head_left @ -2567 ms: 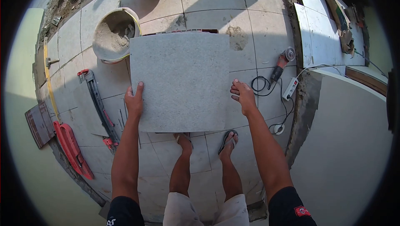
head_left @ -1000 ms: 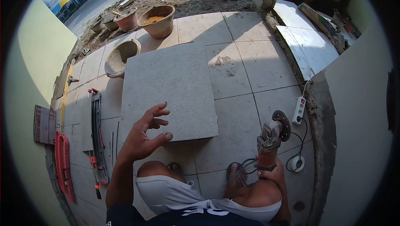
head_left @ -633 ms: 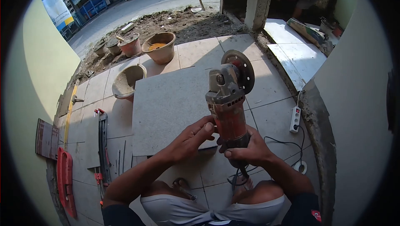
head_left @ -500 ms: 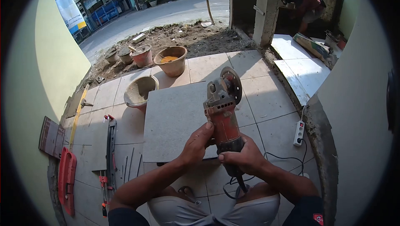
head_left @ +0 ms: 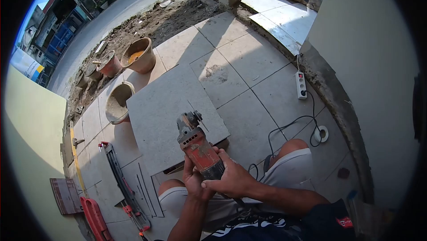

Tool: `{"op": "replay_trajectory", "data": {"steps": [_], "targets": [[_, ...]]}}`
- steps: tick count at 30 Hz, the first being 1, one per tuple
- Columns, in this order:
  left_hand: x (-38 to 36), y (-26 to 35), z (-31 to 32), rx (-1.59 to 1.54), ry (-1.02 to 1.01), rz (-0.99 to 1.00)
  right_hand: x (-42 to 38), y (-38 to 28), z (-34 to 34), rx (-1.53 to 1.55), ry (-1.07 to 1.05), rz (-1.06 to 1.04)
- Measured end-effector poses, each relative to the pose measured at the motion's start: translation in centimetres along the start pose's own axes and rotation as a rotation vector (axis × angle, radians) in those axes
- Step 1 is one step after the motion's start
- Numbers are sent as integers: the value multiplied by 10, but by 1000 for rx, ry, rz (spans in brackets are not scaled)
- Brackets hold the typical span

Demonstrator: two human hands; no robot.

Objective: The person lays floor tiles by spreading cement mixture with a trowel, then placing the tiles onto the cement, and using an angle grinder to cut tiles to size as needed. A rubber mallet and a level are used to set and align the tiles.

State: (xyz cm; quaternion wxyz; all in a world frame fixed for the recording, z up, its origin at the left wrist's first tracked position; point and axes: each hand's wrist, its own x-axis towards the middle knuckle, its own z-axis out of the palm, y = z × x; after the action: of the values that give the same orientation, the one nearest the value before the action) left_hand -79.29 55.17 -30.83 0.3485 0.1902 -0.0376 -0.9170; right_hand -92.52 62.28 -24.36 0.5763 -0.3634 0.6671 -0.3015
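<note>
Both hands hold a red and grey angle grinder [head_left: 201, 152] above the near edge of a large grey tile [head_left: 160, 107]. Its metal head points away from me, and the thin disc shows almost edge-on. My left hand [head_left: 195, 184] is closed around the lower left side of the body, its fingers partly beneath it. Wrapped over the dark rear grip is my right hand [head_left: 232, 175], with the thumb lying across. The grinder's cable drops behind my right wrist. The tile rests raised on something dark, mostly hidden under it.
On the left lie a tile cutter [head_left: 122, 181], a red-handled case [head_left: 94, 218] and a yellow straightedge [head_left: 76, 161]. Several buckets, one a tan bucket [head_left: 141, 61], stand by the dirt edge. A power strip [head_left: 300, 85] with its cord and a tape roll [head_left: 321, 134] are right.
My view has turned and tipped down. The grinder has come lower, nearer my lap, and its disc has swung from broadside to nearly edge-on. The bent-over person has left view.
</note>
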Motion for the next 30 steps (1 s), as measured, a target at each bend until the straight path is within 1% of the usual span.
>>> {"op": "replay_trajectory", "data": {"steps": [1, 3, 5, 7, 9, 11, 13, 16, 18, 19, 21, 22, 24, 25, 27, 28, 29, 30], "targets": [[-2, 3, -9, -4, 7, 14, 1, 3, 3, -6, -15, -1], [-1, 7, -25, -68, -58, -54, 4, 11, 9, 136, -46, -70], [-5, 5, -35, -82, -32, -37, 3, 10, 13, 105, -73, -27], [-3, 7, -43, -8, -61, 10, 9, 13, 17, 85, -69, -8], [3, 9, -51, 3, -59, 22, 16, 25, 22, 43, -29, -110], [12, 12, -60, 101, -80, 88, 19, 21, 16, 72, -36, -143], [16, 12, -58, 116, -91, 86, 22, 18, 12, 106, -44, -183], [22, 9, -51, 88, -98, 67, 25, 20, 5, 105, -47, -139], [21, 6, -40, 48, -98, 60, 31, 24, -2, 152, -117, -65], [20, 1, -29, 58, -70, 74, 32, 29, -1, 152, -114, -66], [21, -6, -16, 60, -52, 86, 32, 41, 2, 105, -26, -110], [20, -8, -12, 66, -43, 75, 31, 43, 1, 101, -23, -109], [16, -6, -18, 80, -24, 65, 29, 43, 3, 52, 24, -122], [16, -3, -27, 125, -49, 64, 28, 41, 3, 59, 24, -122], [17, -1, -31, 169, -82, 60, 27, 35, -1, 152, -45, -176], [18, 0, -31, 126, -75, 80, 29, 33, -2, 153, -38, -177], [18, 0, -31, 78, -69, 99, 33, 32, -1, 174, -81, -144], [19, 0, -34, 66, 28, 104, 37, 31, -1, 191, -122, -111]]}}
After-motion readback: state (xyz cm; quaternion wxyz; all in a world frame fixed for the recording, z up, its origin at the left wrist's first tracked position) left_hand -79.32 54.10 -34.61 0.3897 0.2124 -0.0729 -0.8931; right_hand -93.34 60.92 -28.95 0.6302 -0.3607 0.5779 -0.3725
